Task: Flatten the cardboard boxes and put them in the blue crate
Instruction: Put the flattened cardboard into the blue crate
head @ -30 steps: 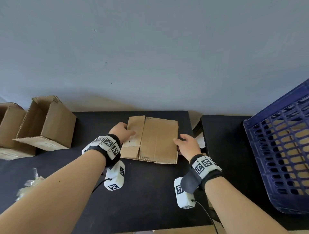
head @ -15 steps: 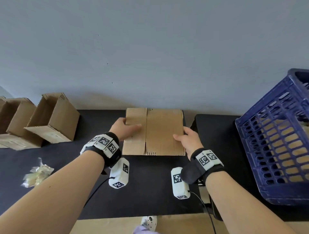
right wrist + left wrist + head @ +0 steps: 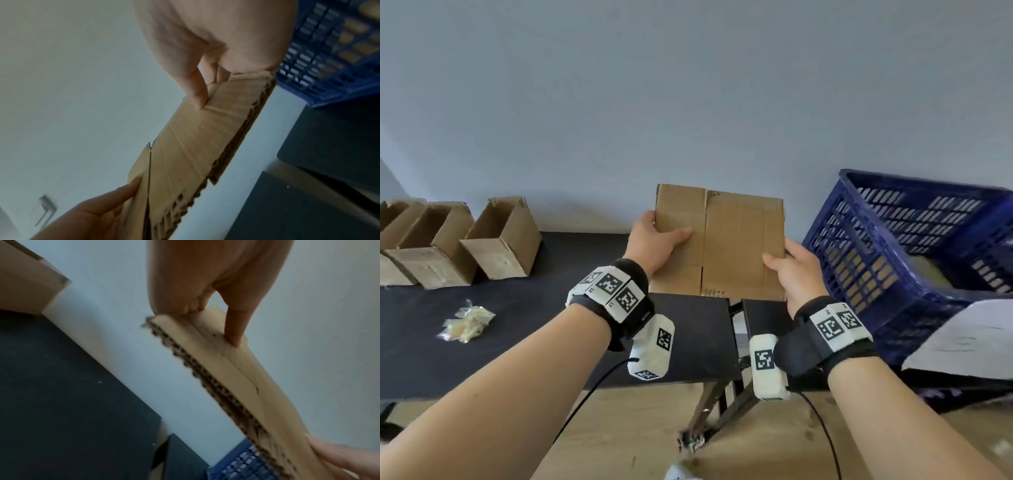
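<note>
A flattened brown cardboard box (image 3: pixel 736 240) is held up in the air above the gap between two black tables. My left hand (image 3: pixel 654 240) grips its left edge, thumb on the near face. My right hand (image 3: pixel 791 270) grips its right edge, thumb on top. In the left wrist view the left thumb presses the flattened cardboard (image 3: pixel 236 374); in the right wrist view the right thumb pinches the flattened cardboard (image 3: pixel 195 138). The blue crate (image 3: pixel 887 260) stands just right of the cardboard on the right table, with tan cardboard showing through its slots.
Three upright open cardboard boxes (image 3: pixel 500 240) stand at the back left of the left black table (image 3: pixel 517 325). A crumpled clear plastic wrapper (image 3: pixel 465 323) lies nearer me on that table. A white sheet (image 3: pixel 962 339) sits in front of the crate. A wooden floor lies below.
Both hands have lifted the flattened box off the left table and carried it up and to the right, toward the blue crate.
</note>
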A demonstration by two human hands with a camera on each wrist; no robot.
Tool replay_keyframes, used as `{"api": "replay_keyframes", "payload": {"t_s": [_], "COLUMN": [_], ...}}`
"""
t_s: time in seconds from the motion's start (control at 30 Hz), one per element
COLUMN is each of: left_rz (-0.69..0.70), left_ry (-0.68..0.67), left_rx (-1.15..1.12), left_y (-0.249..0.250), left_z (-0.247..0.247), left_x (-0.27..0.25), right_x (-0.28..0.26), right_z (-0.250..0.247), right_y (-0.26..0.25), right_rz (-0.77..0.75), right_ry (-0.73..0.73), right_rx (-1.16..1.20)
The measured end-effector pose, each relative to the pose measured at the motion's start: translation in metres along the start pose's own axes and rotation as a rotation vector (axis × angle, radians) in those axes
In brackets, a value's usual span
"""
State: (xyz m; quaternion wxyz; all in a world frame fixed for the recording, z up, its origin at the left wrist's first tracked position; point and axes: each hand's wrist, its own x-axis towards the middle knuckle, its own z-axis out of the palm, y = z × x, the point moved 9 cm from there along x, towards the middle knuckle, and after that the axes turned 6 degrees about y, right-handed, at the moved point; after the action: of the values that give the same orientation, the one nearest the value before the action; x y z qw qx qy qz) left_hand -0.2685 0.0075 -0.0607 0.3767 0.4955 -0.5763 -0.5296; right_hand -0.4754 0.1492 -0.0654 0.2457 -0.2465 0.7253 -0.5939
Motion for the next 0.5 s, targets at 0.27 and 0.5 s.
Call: {"api": "replay_keyframes", "payload": {"t_s": [0.27, 0.5], "left_rz": [0.107, 0.236], "left_ry": [-0.125, -0.237], "left_rx": [-0.103, -0.098], "left_y": [0.079, 0.156], "left_z": [0.109, 0.265], "left_x": [-0.056, -0.085], "right_x": [0.005, 0.053], "right_z": [-0.141, -0.300], "right_y": [-0.034, -0.056], "right_rz": [-0.086, -0.145], "right_ry": [0.217, 0.327], "right_rx": [0.093, 0.146]}}
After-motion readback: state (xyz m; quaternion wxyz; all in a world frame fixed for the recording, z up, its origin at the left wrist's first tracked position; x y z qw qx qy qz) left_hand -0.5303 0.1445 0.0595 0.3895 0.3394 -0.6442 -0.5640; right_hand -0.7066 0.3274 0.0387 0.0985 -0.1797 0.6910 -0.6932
